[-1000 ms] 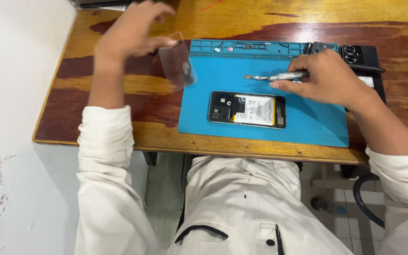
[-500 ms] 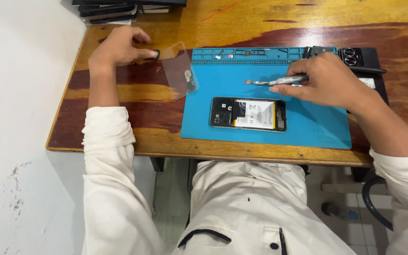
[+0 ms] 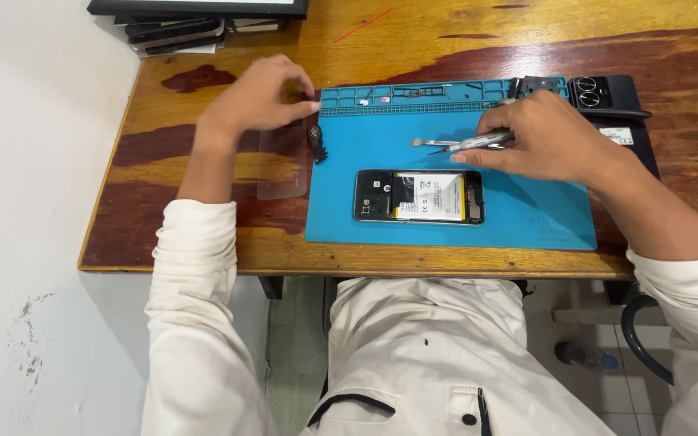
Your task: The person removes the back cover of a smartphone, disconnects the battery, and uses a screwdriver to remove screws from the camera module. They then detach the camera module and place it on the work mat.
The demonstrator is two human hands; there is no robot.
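An opened phone point(image 3: 419, 196) lies face down on the blue repair mat point(image 3: 527, 214), its battery and circuit board showing. My right hand point(image 3: 551, 141) sits just above it, shut on slim metal tools point(image 3: 458, 144) whose tips point left over the mat. A clear phone cover point(image 3: 283, 169) lies flat on the wooden table point(image 3: 203, 250) left of the mat. My left hand point(image 3: 256, 101) rests over the cover's far end, fingers curled on it. A small black part point(image 3: 317, 144) lies at the mat's left edge.
A black phone back panel point(image 3: 611, 101) with a camera cutout lies at the mat's far right corner. Dark flat items are stacked point(image 3: 179, 28) at the table's far left. A white wall runs along the left. Small screws sit in the mat's top tray point(image 3: 414, 93).
My left hand has brought the clear cover down from tilted in the air to flat on the table, left of the mat. The right hand with its tools has barely moved.
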